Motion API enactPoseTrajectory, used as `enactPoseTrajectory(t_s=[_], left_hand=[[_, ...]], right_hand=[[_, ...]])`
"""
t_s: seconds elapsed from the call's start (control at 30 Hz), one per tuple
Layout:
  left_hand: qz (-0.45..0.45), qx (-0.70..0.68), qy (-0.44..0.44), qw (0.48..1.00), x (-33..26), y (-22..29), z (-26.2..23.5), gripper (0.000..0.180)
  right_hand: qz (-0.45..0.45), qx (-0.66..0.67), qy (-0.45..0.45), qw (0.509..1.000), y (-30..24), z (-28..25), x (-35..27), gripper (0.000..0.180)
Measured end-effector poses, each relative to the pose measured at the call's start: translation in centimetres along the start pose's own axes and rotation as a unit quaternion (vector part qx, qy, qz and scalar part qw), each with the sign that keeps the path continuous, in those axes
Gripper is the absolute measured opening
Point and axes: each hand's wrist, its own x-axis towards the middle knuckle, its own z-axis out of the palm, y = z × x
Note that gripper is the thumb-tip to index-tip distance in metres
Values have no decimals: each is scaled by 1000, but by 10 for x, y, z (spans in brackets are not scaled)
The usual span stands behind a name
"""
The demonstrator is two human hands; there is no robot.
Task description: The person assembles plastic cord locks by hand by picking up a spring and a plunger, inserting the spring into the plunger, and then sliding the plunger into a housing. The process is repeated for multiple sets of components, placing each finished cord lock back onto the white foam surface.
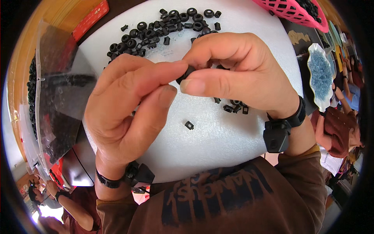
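Observation:
My right hand (237, 74) pinches a small round black rubber part (186, 74) between thumb and fingers, above the white foam sheet (218, 144). My left hand (128, 101) comes in from the left. Its index fingertip touches the black part, while its thumb stays apart below, with a gap between. Most of the held part is hidden by the fingers. On the sheet below lies one small black rectangular piece (189, 125) with an opening in it. Several more black pieces (235, 106) lie under my right hand, partly covered by it.
Beyond my hands spreads a pile of black rings and small pieces (150, 33), with clear bits scattered among them. A pink basket (288, 9) stands far right. A white scalloped dish (322, 105) holds bluish beads. At left is a clear plastic box (58, 97). People work at both sides.

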Motion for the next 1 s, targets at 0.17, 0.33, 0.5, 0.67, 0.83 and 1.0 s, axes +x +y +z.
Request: enactPoseTrajectory(t_s=[0.17, 0.33, 0.5, 0.67, 0.83, 1.0], left_hand=[[138, 67, 54, 987, -1, -8, 11, 34], [143, 114, 88, 979, -4, -6, 13, 35], [148, 142, 82, 975, -6, -7, 12, 32], [-78, 31, 64, 994, -11, 11, 9, 17], [-28, 140, -244, 959, -18, 11, 5, 18], [5, 195, -230, 953, -30, 10, 16, 20]], right_hand=[[30, 141, -1, 990, 1, 0, 0, 18], [47, 139, 9, 989, -3, 9, 0, 23], [36, 139, 5, 990, 0, 7, 1, 25], [-15, 263, -38, 964, 16, -15, 5, 23], [83, 298, -63, 949, -9, -20, 3, 22], [99, 257, -43, 960, -18, -7, 1, 22]])
